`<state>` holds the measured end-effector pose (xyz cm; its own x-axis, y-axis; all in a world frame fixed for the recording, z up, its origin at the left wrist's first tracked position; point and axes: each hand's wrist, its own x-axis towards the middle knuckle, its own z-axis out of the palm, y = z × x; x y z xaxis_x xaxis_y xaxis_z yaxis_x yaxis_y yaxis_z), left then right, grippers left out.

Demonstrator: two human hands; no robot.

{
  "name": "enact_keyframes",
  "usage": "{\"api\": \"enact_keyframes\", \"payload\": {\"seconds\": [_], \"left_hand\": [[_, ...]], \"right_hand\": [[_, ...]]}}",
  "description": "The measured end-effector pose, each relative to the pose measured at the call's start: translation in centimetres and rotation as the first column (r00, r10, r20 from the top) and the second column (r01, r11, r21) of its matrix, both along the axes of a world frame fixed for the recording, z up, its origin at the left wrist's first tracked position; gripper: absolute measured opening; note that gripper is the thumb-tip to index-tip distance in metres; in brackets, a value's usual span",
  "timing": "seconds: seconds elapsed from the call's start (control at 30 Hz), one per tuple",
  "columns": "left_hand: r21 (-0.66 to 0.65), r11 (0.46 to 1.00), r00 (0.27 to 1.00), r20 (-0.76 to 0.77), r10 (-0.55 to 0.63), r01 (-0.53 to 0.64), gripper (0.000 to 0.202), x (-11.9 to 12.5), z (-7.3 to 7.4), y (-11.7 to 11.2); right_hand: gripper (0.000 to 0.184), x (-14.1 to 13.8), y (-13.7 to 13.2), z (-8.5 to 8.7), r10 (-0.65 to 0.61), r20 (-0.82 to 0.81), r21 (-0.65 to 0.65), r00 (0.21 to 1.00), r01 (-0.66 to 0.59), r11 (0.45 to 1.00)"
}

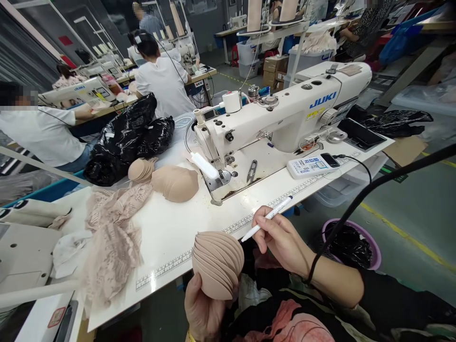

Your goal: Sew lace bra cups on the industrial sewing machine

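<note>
Left hand (204,308) clasped stacked bra cups (217,266); right hand (281,240) pinched a marker (280,207) near their edge; work looked underway, any marks unclear; other cups (174,183) sat on the desk (160,232).

Blk bags (123,135) (shiny), purple bin (376,254) lower R
</note>
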<state>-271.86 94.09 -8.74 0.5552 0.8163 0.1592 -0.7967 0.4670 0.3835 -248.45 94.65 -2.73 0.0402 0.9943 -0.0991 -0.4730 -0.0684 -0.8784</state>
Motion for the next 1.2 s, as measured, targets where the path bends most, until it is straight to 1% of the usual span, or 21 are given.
{"api": "enact_keyframes", "payload": {"seconds": [0.1,0.2,0.33,0.4,0.5,0.57,0.63,0.73,0.83,0.9,1.0,1.1,1.2], "left_hand": [[-0.011,1.0,1.0,0.008,0.011,-0.011,0.064,-0.3,-0.4,0.0],[-0.027,0.999,0.998,0.038,0.04,-0.039,0.064,0.0,-0.2,0.0],[-0.026,0.999,0.996,0.076,0.038,-0.036,0.063,0.4,0.2,-0.1],[-0.042,0.999,0.999,0.045,0.019,-0.017,0.061,0.4,0.4,-0.1],[-0.111,0.994,0.998,-0.065,-0.001,-0.006,0.059,0.2,0.2,-0.2],[-0.156,0.988,0.993,-0.118,0.003,-0.022,0.06,0.0,0.0,-0.3],[-0.192,0.981,0.99,-0.14,0.013,-0.04,0.06,-0.1,-0.1,-0.4],[-0.211,0.974,0.987,-0.156,0.048,-0.081,0.055,0.0,0.0,-0.5],[-0.213,0.969,0.98,-0.179,0.09,-0.128,0.048,0.4,0.5,-0.5],[-0.214,0.967,0.979,-0.178,0.1,-0.137,0.044,0.6,0.8,-0.5],[-0.216,0.969,0.986,-0.138,0.096,-0.124,0.041,1.0,1.2,-0.5],[-0.223,0.968,0.991,-0.101,0.091,-0.112,0.042,1.2,1.2,-0.5],[-0.241,0.962,0.987,-0.121,0.105,-0.132,0.047,1.1,0.9,-0.5]], "right_hand": [[0.043,0.0,-0.1,0.0,0.035,0.057,0.025,0.998,-0.036,0.999],[0.043,-0.2,-0.3,-0.1,0.091,0.059,0.034,0.994,-0.093,0.995],[0.04,-0.3,-0.3,0.0,0.067,0.002,0.056,0.998,-0.067,0.996],[0.04,-0.3,-0.3,0.1,0.064,0.028,0.068,0.998,-0.066,0.995],[0.04,-0.3,-0.4,0.3,0.11,0.063,0.076,0.992,-0.115,0.99],[0.039,-0.4,-0.3,0.3,0.134,0.037,0.083,0.99,-0.137,0.987],[0.037,-0.4,-0.3,0.1,0.124,0.009,0.091,0.992,-0.124,0.988],[0.037,-0.3,-0.2,-0.3,0.09,0.028,0.09,0.996,-0.092,0.992],[0.039,-0.2,-0.4,-0.6,0.094,0.077,0.071,0.993,-0.099,0.993],[0.037,-0.2,-0.6,-0.7,0.081,0.094,0.058,0.992,-0.087,0.995],[0.037,-0.3,-0.8,-0.5,0.075,0.101,0.061,0.992,-0.082,0.995],[0.038,-0.5,-0.7,0.0,0.129,0.08,0.077,0.988,-0.135,0.988],[0.037,-0.6,-0.6,0.3,0.136,0.021,0.092,0.99,-0.138,0.986]]}}
